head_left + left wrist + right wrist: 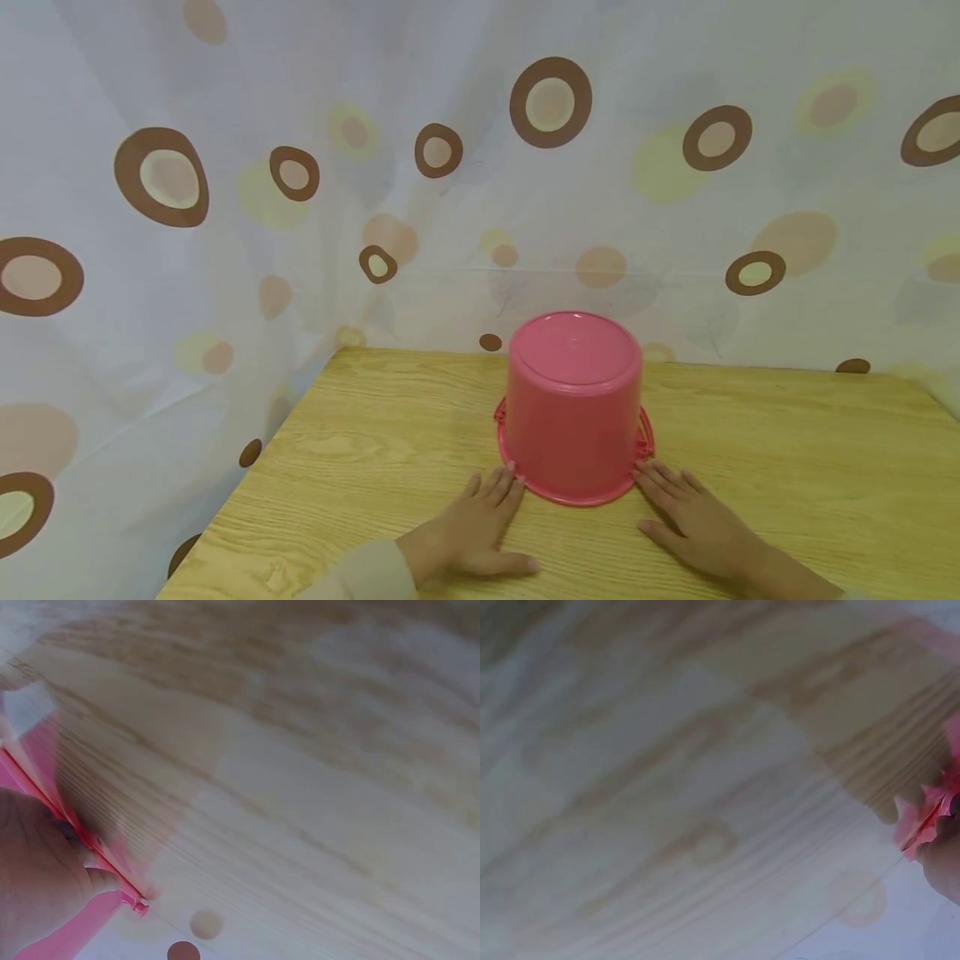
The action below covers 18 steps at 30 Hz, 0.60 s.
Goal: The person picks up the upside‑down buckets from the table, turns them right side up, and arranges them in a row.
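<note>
A pink plastic bucket (573, 417) stands upside down on the wooden table (375, 433), its base facing up and its rim on the tabletop. My left hand (476, 529) lies at the rim's near left, fingers extended and fingertips touching the edge, thumb spread out to the side. At the near right of the rim, my right hand (693, 525) touches it with extended fingertips. In the left wrist view, the fingers meet the pink rim (97, 847). Only part of the right hand (941, 862) shows beside the rim in the right wrist view. Whatever the bucket may cover is hidden.
A white curtain (465, 200) with brown and yellow circles hangs behind the table and along its left side. The bucket's handle (643, 442) lies low along the rim. The table's left edge runs beside the curtain.
</note>
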Available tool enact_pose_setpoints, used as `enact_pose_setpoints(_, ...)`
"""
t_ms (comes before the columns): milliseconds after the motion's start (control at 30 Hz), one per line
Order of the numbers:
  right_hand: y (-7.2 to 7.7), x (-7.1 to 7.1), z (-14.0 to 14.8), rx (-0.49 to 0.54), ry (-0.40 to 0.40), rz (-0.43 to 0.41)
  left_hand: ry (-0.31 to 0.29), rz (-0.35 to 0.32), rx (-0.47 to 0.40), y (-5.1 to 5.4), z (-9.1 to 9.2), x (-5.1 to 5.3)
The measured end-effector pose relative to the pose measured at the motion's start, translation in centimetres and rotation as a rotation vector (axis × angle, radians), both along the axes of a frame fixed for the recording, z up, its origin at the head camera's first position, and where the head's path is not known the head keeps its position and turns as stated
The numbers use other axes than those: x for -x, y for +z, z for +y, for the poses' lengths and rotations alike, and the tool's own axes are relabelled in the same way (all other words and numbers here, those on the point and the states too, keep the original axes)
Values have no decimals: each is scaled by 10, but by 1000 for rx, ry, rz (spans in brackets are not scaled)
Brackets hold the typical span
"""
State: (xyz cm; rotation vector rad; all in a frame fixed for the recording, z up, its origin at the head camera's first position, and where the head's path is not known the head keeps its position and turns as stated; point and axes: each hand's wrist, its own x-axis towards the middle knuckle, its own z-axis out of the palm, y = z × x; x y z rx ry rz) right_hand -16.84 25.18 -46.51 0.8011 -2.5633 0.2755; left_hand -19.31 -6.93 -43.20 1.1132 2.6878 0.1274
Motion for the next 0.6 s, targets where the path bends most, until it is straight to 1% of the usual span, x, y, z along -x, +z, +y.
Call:
enact_pose_setpoints(167, -2, 0, 5, 0, -3, 11, -19, 21, 17, -2, 5, -1)
enact_pose_setpoints(300, -4, -2, 10, 1, -17, -7, -22, 19, 29, -2, 10, 0)
enact_pose_setpoints(433, -4, -2, 15, -3, -36, -38, -30, 47, 49, 0, 14, -2)
enact_pose_setpoints(533, -3, -3, 16, -4, -43, -42, -38, 64, 59, 1, 16, -3)
enact_pose_setpoints(600, -3, -3, 17, -2, -44, -37, -39, 64, 59, 0, 17, -3)
